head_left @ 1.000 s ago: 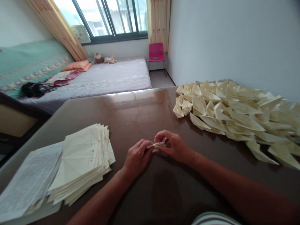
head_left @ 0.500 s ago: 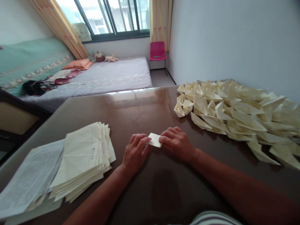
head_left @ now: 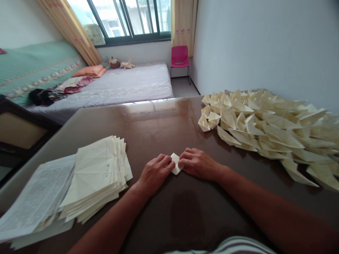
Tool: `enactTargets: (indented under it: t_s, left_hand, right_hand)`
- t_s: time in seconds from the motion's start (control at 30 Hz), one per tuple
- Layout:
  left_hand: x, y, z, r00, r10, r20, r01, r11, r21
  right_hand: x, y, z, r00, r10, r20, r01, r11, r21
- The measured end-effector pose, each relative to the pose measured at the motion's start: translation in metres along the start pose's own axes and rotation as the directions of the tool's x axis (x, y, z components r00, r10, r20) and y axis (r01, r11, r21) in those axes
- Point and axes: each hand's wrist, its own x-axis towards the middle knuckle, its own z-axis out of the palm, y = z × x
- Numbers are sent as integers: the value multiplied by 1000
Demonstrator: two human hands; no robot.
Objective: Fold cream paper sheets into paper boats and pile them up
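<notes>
A small folded piece of cream paper (head_left: 176, 169) is held low over the middle of the brown table, one corner pointing away from me. My left hand (head_left: 156, 172) is closed on its left side, thumb and fingers pinching the edge. On the opposite side my right hand (head_left: 197, 164) grips the paper with its fingers curled over it. Parts of the left and right corners are hidden under my fingertips. Fine creases in the paper are too small to make out.
A stack of creased cream sheets (head_left: 92, 169) lies at the left, beside printed grey sheets (head_left: 39, 197). Many folded paper boats (head_left: 265, 123) crowd the right side of the glossy brown table (head_left: 156, 123). Beyond it are a bed (head_left: 137, 81) and a pink chair (head_left: 179, 56).
The folded paper has turned so that a corner points away from me. Both hands have shifted slightly, with their fingers now closer together over the paper.
</notes>
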Motion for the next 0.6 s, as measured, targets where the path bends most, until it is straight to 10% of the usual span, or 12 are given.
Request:
enactTargets:
  t_s: [0.37,0.6]
  left_hand:
    - [-1,-7,-7,970,-212,115,240,901,-363]
    - [3,-10,8,912,-406,59,391,816,-426]
  right_hand:
    - [0,9,3,970,244,9,-232,913,335]
    - [8,-6,12,897,441,-34,-426,881,204]
